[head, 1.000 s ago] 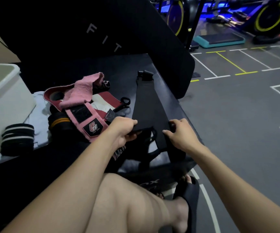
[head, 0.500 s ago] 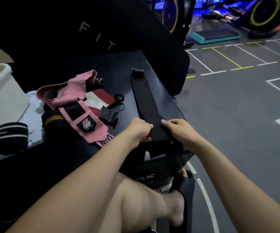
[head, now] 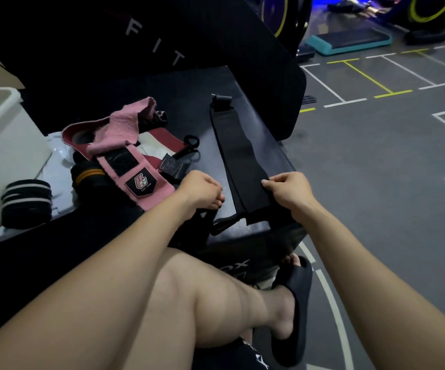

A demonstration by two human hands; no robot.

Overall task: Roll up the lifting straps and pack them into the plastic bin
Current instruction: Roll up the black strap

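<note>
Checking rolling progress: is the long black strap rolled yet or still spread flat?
Spread flat: black strap lies stretched along the bench, right hand pinching it.

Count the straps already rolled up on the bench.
2. A black roll with white stripes lies beside the white bin; a black roll with orange stripes sits partly under the pink strap. The pile may hide more.

**Gym floor and gear in the background**

A grey floor [head: 376, 182] marked with white and yellow lines stretches right. A teal step platform [head: 349, 41] lies far back, near yellow-rimmed exercise bikes [head: 427, 9]. A black slide sandal [head: 296, 311] rests on the floor.
</note>
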